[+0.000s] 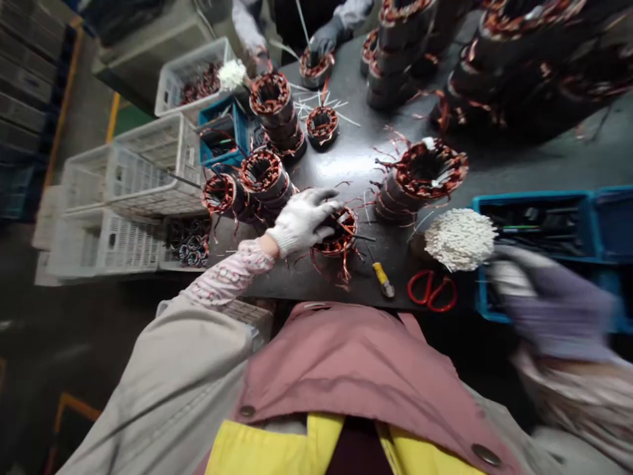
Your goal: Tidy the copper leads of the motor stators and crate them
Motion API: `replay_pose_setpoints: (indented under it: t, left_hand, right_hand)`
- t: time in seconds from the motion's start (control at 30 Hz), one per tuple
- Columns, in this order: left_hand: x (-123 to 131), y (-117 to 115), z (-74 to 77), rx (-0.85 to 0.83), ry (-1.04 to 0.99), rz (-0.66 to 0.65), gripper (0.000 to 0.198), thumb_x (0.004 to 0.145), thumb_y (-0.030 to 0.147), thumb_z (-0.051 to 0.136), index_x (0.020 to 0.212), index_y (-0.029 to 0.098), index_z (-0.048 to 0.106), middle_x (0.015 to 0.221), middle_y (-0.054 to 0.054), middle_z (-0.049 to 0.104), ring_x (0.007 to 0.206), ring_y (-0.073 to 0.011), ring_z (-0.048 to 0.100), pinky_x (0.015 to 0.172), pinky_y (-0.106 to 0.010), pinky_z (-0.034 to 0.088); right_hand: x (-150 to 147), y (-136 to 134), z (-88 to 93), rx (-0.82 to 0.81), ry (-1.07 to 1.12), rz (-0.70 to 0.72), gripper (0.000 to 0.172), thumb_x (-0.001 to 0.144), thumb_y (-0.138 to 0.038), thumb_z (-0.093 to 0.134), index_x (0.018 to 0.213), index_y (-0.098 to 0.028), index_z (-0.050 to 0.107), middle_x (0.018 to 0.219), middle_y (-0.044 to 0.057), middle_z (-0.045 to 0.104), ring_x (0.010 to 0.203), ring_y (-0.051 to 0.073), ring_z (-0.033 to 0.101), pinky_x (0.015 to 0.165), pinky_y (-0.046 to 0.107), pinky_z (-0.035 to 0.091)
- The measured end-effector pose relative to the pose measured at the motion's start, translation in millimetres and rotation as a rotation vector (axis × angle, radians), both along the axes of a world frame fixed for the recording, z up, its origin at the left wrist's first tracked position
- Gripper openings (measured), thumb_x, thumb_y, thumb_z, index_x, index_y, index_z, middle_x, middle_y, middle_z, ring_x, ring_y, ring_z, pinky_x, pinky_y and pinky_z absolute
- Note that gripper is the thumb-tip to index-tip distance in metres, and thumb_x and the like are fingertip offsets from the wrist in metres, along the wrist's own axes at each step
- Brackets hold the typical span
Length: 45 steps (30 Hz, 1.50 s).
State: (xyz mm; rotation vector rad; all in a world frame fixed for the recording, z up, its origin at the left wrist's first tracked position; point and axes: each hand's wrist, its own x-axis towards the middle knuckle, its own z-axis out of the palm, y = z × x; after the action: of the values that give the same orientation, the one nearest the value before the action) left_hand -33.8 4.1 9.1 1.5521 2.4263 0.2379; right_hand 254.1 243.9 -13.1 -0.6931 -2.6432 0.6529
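My left hand, in a white knit glove, holds the near rim of a copper-wound motor stator on the dark table. Its fingers and thumb curl over the windings. Loose wire ends stick out around that stator, and a dark sleeve with an orange wire crosses its top. My right hand, in a purple and white glove, is smeared by motion over the blue bin at the right; its fingers are unclear. Beside it stands a bundle of white ties. A yellow-handled screwdriver and red-handled scissors lie near the table's front edge.
Stacked stators stand right of centre, with taller stacks behind. More stators are at the left. A blue bin holds dark sleeves. White crates line the left side. Across the table, a co-worker's gloved hand touches another stator.
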Motion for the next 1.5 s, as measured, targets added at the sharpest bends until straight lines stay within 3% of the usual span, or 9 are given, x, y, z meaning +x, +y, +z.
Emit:
replay_pose_setpoints:
  t: [0.13, 0.27, 0.5, 0.6, 0.7, 0.83, 1.13, 1.3, 1.5]
  left_hand:
    - [-13, 45, -5.0, -0.101, -0.035, -0.252, 0.04, 0.087, 0.032, 0.068, 0.125, 0.019, 0.07, 0.141, -0.014, 0.061, 0.127, -0.031, 0.057, 0.105, -0.046, 0.047]
    - [-19, 36, -8.6, -0.067, -0.023, -0.327, 0.022, 0.092, 0.029, 0.063, 0.109, 0.021, 0.074, 0.127, -0.012, 0.069, 0.122, -0.03, 0.059, 0.103, -0.048, 0.047]
    - [-27, -14, -1.9, 0.162, -0.019, -0.004, 0.036, 0.091, 0.028, 0.061, 0.125, 0.017, 0.066, 0.125, -0.012, 0.068, 0.11, -0.0229, 0.065, 0.097, -0.04, 0.053]
    - [-13, 7, 14.2, -0.004, 0.151, -0.244, 0.052, 0.087, 0.024, 0.066, 0.138, 0.019, 0.06, 0.142, -0.015, 0.061, 0.123, -0.0288, 0.061, 0.097, -0.044, 0.051]
    - [5, 40, 22.8, -0.25, 0.241, -0.459, 0.036, 0.094, 0.014, 0.049, 0.122, 0.015, 0.071, 0.119, -0.017, 0.072, 0.111, -0.0304, 0.067, 0.087, -0.043, 0.05]
    - [16, 67, 22.0, -0.487, 0.231, -0.36, 0.036, 0.092, 0.008, 0.042, 0.103, 0.005, 0.076, 0.093, -0.021, 0.075, 0.091, -0.0294, 0.071, 0.075, -0.037, 0.048]
    - [-28, 17, 40.3, -0.204, -0.472, -0.035, 0.035, 0.095, 0.038, 0.054, 0.105, 0.012, 0.076, 0.091, -0.004, 0.075, 0.08, -0.0143, 0.066, 0.078, -0.026, 0.05]
    - [-22, 23, 29.1, -0.513, -0.183, -0.369, 0.047, 0.085, 0.033, 0.068, 0.131, 0.024, 0.068, 0.128, -0.006, 0.072, 0.107, -0.0194, 0.069, 0.091, -0.026, 0.05]
    - [-3, 55, 31.2, -0.854, 0.123, -0.491, 0.026, 0.088, 0.038, 0.063, 0.103, 0.024, 0.079, 0.095, -0.008, 0.078, 0.089, -0.0227, 0.071, 0.073, -0.029, 0.048]
  right_hand:
    - [-68, -46, 4.4, 0.017, -0.091, 0.215, 0.043, 0.099, -0.042, 0.046, 0.131, -0.025, 0.07, 0.136, 0.013, 0.067, 0.121, 0.029, 0.066, 0.101, 0.045, 0.056]
    - [-115, -74, -11.9, 0.028, -0.138, 0.332, 0.044, 0.096, -0.035, 0.053, 0.133, -0.016, 0.067, 0.138, 0.015, 0.064, 0.125, 0.03, 0.061, 0.106, 0.046, 0.052]
    - [-116, -78, -27.5, 0.045, -0.184, 0.434, 0.049, 0.094, -0.031, 0.055, 0.14, -0.015, 0.062, 0.144, 0.017, 0.058, 0.127, 0.03, 0.057, 0.107, 0.044, 0.048]
    - [-126, -79, -24.6, 0.103, -0.235, 0.51, 0.051, 0.091, -0.032, 0.061, 0.139, -0.016, 0.063, 0.151, 0.017, 0.051, 0.127, 0.032, 0.057, 0.106, 0.044, 0.048]
    - [-135, -83, -20.1, 0.177, -0.322, 0.523, 0.05, 0.089, -0.031, 0.064, 0.136, -0.014, 0.065, 0.155, 0.02, 0.048, 0.124, 0.034, 0.058, 0.102, 0.044, 0.047]
    - [-139, -86, -18.1, 0.21, -0.372, 0.531, 0.051, 0.093, -0.032, 0.06, 0.141, -0.014, 0.061, 0.157, 0.021, 0.046, 0.12, 0.034, 0.059, 0.095, 0.042, 0.047]
    - [-138, -87, -24.6, 0.143, -0.264, 0.573, 0.052, 0.099, -0.037, 0.051, 0.146, -0.017, 0.058, 0.155, 0.022, 0.048, 0.119, 0.034, 0.06, 0.09, 0.042, 0.048]
    - [-139, -86, -27.8, 0.138, -0.252, 0.582, 0.052, 0.099, -0.037, 0.054, 0.145, -0.016, 0.059, 0.156, 0.024, 0.047, 0.12, 0.035, 0.06, 0.09, 0.044, 0.05]
    - [-138, -88, -17.5, 0.127, -0.323, 0.586, 0.054, 0.097, -0.038, 0.057, 0.147, -0.015, 0.058, 0.157, 0.025, 0.045, 0.116, 0.036, 0.064, 0.086, 0.043, 0.052]
